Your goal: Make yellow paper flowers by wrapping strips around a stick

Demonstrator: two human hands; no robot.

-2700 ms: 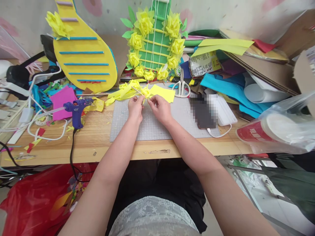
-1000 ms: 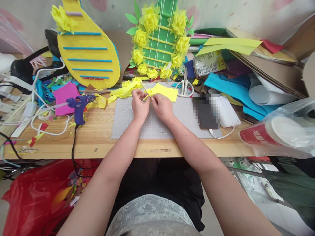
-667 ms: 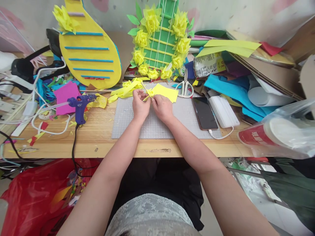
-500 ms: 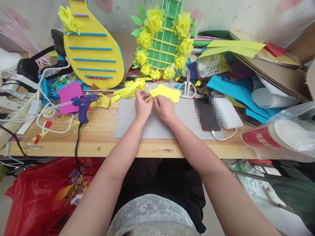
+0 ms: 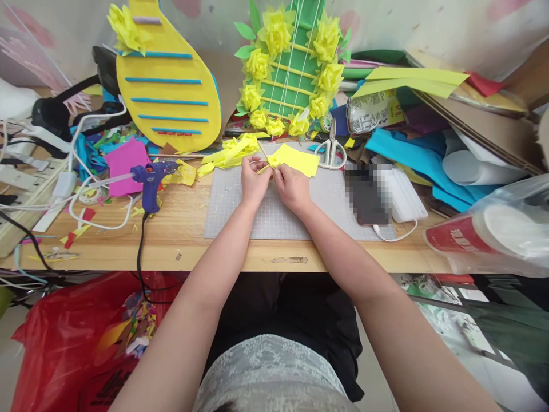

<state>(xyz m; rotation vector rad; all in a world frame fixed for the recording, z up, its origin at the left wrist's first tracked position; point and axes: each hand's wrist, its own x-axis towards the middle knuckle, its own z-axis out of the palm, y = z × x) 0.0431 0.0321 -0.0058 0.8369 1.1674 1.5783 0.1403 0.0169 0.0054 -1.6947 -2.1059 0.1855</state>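
My left hand and my right hand meet above the grey cutting mat, fingers closed in a pinch. Between the fingertips is a small gathered piece of yellow paper. A thin stick rises from the same spot; which hand bears it I cannot tell. Behind my right hand lies a stack of yellow paper sheets. Yellow paper strips and petals are heaped just past my left hand. White-handled scissors rest to the right of the sheets.
A blue glue gun stands on the left beside pink paper. Behind are a yellow lute-shaped board and a green stringed board with yellow paper flowers. Rightward are a phone, a power bank and a bagged cup.
The whole view has shifted slightly, so things sit a little farther right and higher. Both hands keep pinching the yellow paper, with only small finger movements.
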